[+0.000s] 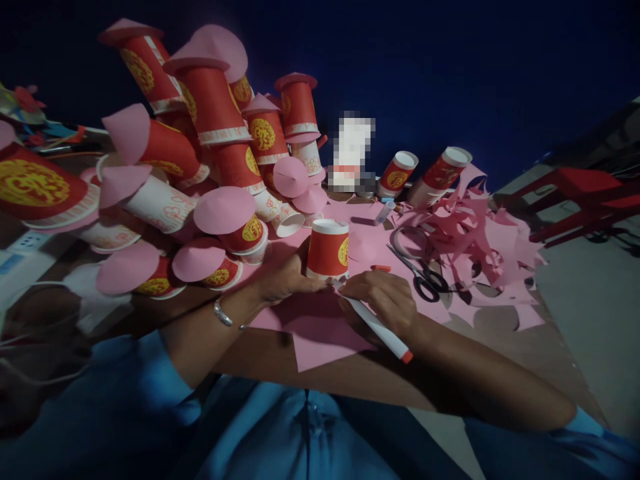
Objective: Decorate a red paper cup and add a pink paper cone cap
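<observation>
A red paper cup (328,248) with a yellow emblem stands upside down or tilted, which I cannot tell, on pink paper (327,340). My left hand (290,275) is closed round its lower left side, thumb along the lower rim. My right hand (384,297) holds a white marker (377,328) with an orange end; its tip is at the cup's lower rim. The marker's orange cap (381,268) lies just beyond my right hand. To the right rest black-handled scissors (425,283).
Many red and white cups with pink paper cones (225,210) crowd the left side. Pink paper scraps (475,233) are heaped at the right. Two cup stacks (440,177) stand behind. A red stool (580,190) is beyond the table (255,353).
</observation>
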`<state>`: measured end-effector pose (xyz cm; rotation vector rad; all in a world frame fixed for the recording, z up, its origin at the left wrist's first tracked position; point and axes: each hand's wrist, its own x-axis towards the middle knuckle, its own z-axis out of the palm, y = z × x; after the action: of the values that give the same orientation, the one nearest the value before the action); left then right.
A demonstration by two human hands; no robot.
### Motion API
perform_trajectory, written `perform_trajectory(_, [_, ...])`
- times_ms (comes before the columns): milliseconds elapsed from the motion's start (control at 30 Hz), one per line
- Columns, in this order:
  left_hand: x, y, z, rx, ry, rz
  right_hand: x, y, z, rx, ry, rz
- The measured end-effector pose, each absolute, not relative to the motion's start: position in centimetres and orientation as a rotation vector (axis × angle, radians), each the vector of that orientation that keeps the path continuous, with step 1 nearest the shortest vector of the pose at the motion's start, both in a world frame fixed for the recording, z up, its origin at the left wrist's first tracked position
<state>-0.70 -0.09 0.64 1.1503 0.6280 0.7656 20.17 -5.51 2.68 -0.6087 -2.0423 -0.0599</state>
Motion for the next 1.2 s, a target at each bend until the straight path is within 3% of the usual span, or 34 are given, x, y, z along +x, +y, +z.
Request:
perform_trajectory(633, [-0.7, 0.18, 1.32, 0.978, 0.598, 0.883, 20.55, -4.97, 3.49, -0.694, -1.936, -0.065])
perform_trajectory(1200, [-1.07, 0.01, 0.93, 1.019, 0.63, 0.775, 20.35, -5.81, 3.49, -0.634, -2.02, -0.083])
